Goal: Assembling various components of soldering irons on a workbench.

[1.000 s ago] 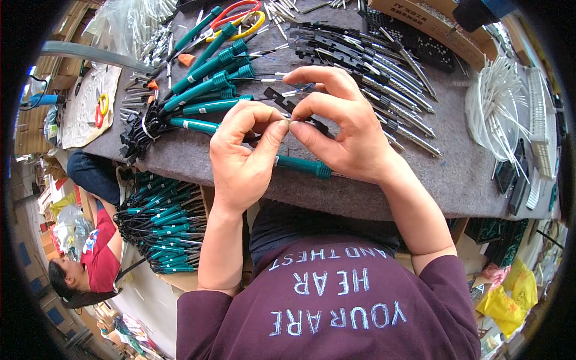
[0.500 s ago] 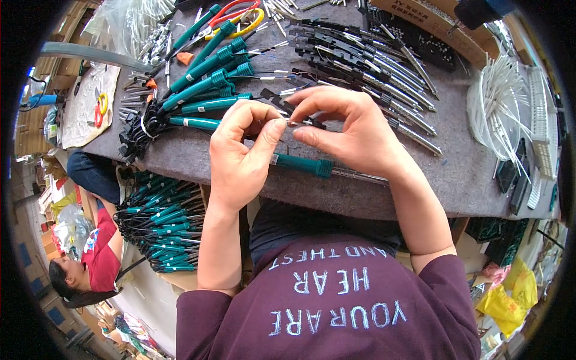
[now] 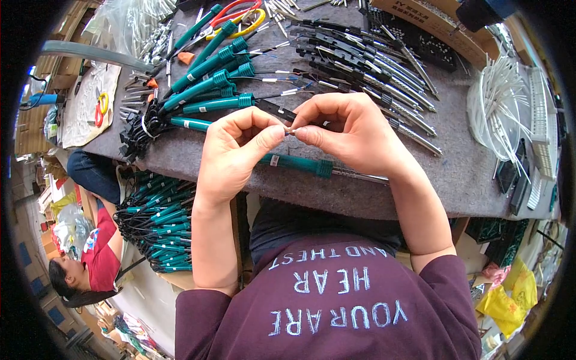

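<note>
Over the front of the grey-covered table, both my hands meet fingertip to fingertip. My left hand [image 3: 231,153] is closed in a pinch, and the thumb and forefinger of my right hand [image 3: 354,132] pinch right beside it. Between them shows a thin wire end [image 3: 289,132], mostly covered by the fingertips. Just beneath my hands lies a green soldering iron handle [image 3: 297,163] with a metal shaft to its right. Behind my fingers, a black strip-like part [image 3: 276,110] is partly hidden. More green handles [image 3: 207,78] with wires poking out fan across the left.
Metal heater shafts with black clips [image 3: 384,78] lie in rows behind my right hand. Red and yellow scissors [image 3: 243,21] rest at the back. A clear bag of white wires [image 3: 498,108] stands at right. Finished-looking green irons [image 3: 165,222] are piled below left, near a seated person [image 3: 99,258].
My left hand has shifted slightly left and down. My right thumb and forefinger have closed together against the left fingertips. Green handles behind have moved a little.
</note>
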`<state>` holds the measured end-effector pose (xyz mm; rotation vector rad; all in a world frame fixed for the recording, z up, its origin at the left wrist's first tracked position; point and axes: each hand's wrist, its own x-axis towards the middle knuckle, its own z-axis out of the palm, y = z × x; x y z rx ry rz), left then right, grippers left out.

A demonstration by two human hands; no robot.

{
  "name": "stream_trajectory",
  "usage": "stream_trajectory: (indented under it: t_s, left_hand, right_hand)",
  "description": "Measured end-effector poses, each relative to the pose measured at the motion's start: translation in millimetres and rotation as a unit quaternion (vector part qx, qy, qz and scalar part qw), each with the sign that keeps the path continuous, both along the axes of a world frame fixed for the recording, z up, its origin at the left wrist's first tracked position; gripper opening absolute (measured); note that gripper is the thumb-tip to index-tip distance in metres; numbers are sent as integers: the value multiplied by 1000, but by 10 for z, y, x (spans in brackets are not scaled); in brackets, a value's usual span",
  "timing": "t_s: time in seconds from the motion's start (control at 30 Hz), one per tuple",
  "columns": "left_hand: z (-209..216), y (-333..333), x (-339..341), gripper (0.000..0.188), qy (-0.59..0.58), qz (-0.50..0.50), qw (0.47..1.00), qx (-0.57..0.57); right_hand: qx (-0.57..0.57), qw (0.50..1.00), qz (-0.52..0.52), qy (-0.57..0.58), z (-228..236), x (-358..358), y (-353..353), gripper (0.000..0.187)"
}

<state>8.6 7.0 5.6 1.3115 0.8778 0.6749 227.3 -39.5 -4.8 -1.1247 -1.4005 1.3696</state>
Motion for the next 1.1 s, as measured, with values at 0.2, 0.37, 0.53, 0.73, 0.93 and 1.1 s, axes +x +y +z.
stream_trajectory:
  t_s: [0.2,0.37,0.53,0.73,0.93,1.1]
  left_hand:
    - [28,-27,65,13,26,6,999,-21]
    - [59,-60,114,11,67,25,997,12]
    - [77,-82,139,11,86,21,990,107]
    - [41,-86,96,12,80,57,975,201]
    - [58,-50,129,10,130,3,920,369]
    - [74,-90,185,9,123,26,932,341]
  right_hand:
    - [-6,1000,-5,-3,32,-1,-14,11]
    - [11,1000,-14,6,-3,-4,-22,12]
    - [25,999,-29,22,-31,0,-11,14]
    - [9,999,-49,12,-23,21,-7,15]
    - [-4,999,-22,40,12,33,-21,17]
    - [-30,998,-20,44,34,42,-25,17]
